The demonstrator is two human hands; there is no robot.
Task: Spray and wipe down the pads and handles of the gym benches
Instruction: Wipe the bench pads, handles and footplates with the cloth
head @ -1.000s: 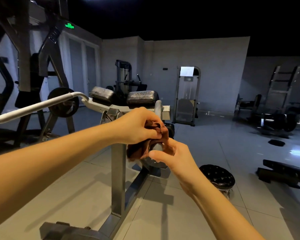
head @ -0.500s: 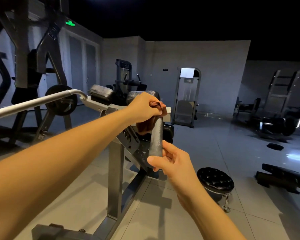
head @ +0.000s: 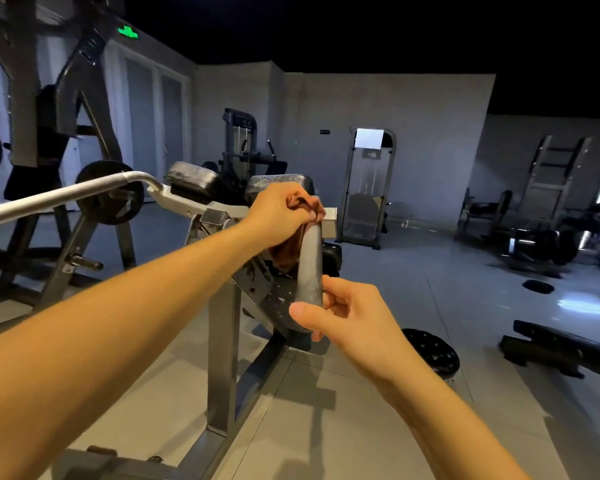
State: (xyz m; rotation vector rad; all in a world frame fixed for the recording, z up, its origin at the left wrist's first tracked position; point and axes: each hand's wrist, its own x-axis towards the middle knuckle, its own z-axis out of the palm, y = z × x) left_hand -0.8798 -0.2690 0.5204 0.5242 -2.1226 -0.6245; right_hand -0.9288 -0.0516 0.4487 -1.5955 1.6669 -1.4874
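Handle (head: 309, 265), a grey bar at frame centre, rises from a bench (head: 222, 306) on a pale tiled floor (head: 413, 289) in a dim gym; a green sign (head: 128, 31) glows upper left, unreadable. Left hand (head: 281, 211) clenches a brown cloth (head: 286, 252) around its top, while right hand (head: 343, 317) grasps its lower end.

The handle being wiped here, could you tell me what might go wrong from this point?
1. The left hand bunches the cloth at the top of the handle, so the lower part may get missed.
2. The right hand pinches only the handle's free end; the grip could slip if the handle moves.
3. The round stool sits near the machine, a possible trip hazard when stepping around.
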